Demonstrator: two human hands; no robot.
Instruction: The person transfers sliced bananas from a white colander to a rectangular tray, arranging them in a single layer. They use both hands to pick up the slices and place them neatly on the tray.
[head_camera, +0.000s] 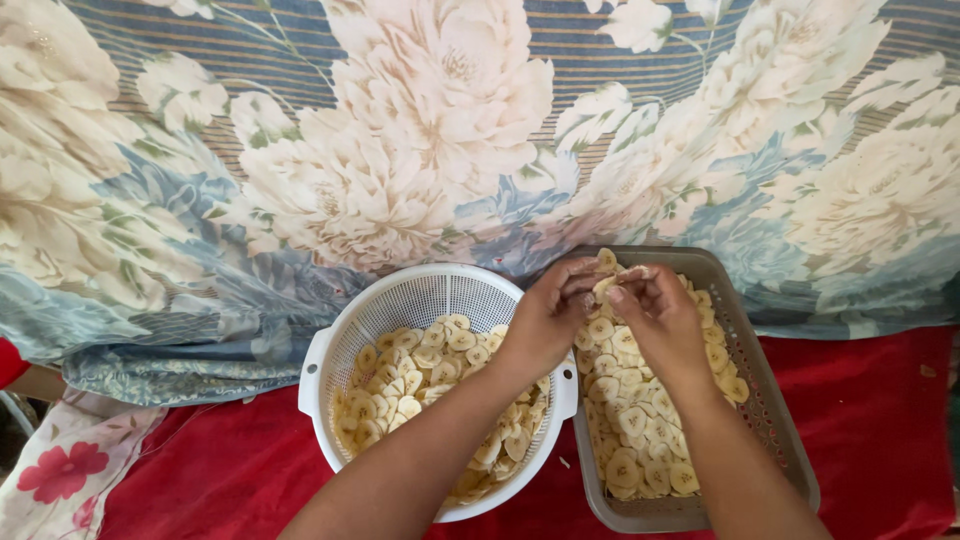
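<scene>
Floral cloth (420, 150) behind, red cloth (870, 420) below; left hand (545, 325) and right hand (660, 320) both pinch one banana slice (604, 287) over the grey tray (775, 420), beside the white colander (400, 300) of slices.

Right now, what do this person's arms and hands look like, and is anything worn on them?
Both forearms are bare, with no sleeves in view. The left hand and right hand wear no gloves; no rings, bracelets or watch show. The fingers have short nails.
</scene>
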